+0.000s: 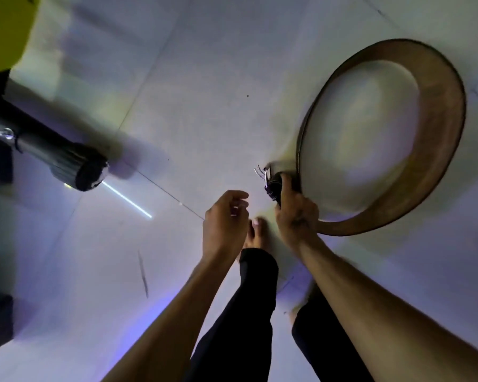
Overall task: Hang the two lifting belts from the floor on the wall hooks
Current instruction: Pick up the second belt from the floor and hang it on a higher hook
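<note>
A brown leather lifting belt (436, 150) forms a wide loop above the pale tiled floor (204, 92) at the right. Its metal buckle (265, 177) sticks out at the loop's left end. My right hand (295, 213) is shut on the belt just behind the buckle. My left hand (225, 224) hovers a little to the left of the buckle, fingers curled and holding nothing. Only this one belt is in view, and no wall hooks show.
A grey metal bar with a dark rubber end cap (91, 169) juts in from the left, under a yellow shape (9, 26) in the top left corner. My bare feet (255, 235) and dark trouser legs stand below the hands.
</note>
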`<state>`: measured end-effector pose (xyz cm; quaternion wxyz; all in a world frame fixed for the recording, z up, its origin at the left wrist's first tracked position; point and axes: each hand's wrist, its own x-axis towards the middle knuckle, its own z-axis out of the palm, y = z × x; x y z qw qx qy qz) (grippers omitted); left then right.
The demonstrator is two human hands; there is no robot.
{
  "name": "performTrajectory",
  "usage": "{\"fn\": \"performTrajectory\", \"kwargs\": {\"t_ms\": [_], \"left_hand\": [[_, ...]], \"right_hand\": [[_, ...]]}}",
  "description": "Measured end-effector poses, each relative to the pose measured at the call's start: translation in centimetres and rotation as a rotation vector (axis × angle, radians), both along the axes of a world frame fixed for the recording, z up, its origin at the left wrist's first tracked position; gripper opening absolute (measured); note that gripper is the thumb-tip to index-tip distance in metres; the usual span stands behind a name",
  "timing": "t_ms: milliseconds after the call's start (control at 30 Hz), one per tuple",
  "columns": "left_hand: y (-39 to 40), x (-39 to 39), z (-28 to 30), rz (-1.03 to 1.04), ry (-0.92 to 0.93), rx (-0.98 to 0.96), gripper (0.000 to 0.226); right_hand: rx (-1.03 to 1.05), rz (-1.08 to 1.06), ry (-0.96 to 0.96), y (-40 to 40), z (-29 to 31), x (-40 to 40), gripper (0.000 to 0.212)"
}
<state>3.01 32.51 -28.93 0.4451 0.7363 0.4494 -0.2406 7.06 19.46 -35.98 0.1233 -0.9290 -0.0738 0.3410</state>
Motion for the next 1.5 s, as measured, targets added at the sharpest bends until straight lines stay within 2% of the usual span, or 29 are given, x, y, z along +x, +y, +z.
{"fn": "performTrajectory", "kwargs": {"t_ms": [67, 167, 267, 333, 400, 467, 567, 667, 833, 933, 1100, 1300, 1500], "left_hand": [[0.4, -1.8, -2.2, -0.001, 0.045, -0.018, 0.035], [0.3, -2.3, -3.5, -0.035, 0.080, -0.091, 0.035], [-0.4, -2.0, -0.7, -0.048, 0.099, -0.244, 0.055], [0.4, -0.9, 2.5, -0.048, 0.037, -0.247, 0.066], [1.4, 1.2, 7.3, -0.043, -0.078, -0.208, 0.067], [0.9, 3.7, 12.3, -0.073, -0.179, -0.215, 0.057], [-2.2, 6.4, 21.6, -0.097, -0.350, -0.252, 0.046], [-4.5, 8.0, 30.7, -0.114, -0.520, -0.293, 0.046], [-7.0, 11.3, 46.3, -0.219, -0.709, -0.285, 0.043], [-9.3, 11.6, 54.2, -0.313, -0.824, -0.283, 0.046], [-11.3, 11.6, 66.5, -0.414, -0.984, -0.315, 0.050], [-13.0, 11.3, 80.1, -0.621, -1.236, -0.357, 0.047], [-16.3, 10.1, 91.5, -0.615, -1.384, -0.536, 0.041]], "right_hand": [[0.005, -0.006, 0.082, 0.6, -1.6, 0.0, 0.053], [0.057, -0.090, 0.024, 0.1, -0.2, 0.1, 0.046], [0.168, -0.164, 0.047, -1.0, 4.7, 0.0, 0.044], [0.264, -0.192, 0.116, -0.8, 8.8, 1.2, 0.047], [0.375, -0.236, 0.177, -0.6, 13.7, 3.2, 0.049], [0.460, -0.290, 0.206, -1.8, 18.8, 5.2, 0.050], [0.594, -0.363, 0.160, -5.5, 28.2, 7.2, 0.054], [0.684, -0.377, 0.129, -8.4, 37.5, 9.2, 0.050], [0.964, -0.457, 0.160, -11.4, 52.4, 11.2, 0.047], [1.015, -0.473, 0.115, -13.8, 60.8, 10.3, 0.049], [1.112, -0.523, -0.092, -16.7, 74.2, 8.2, 0.045], [1.232, -0.557, -0.338, -18.5, 87.3, 4.7, 0.049], [1.286, -0.619, -0.666, -20.8, 98.8, 2.6, 0.054]]}}
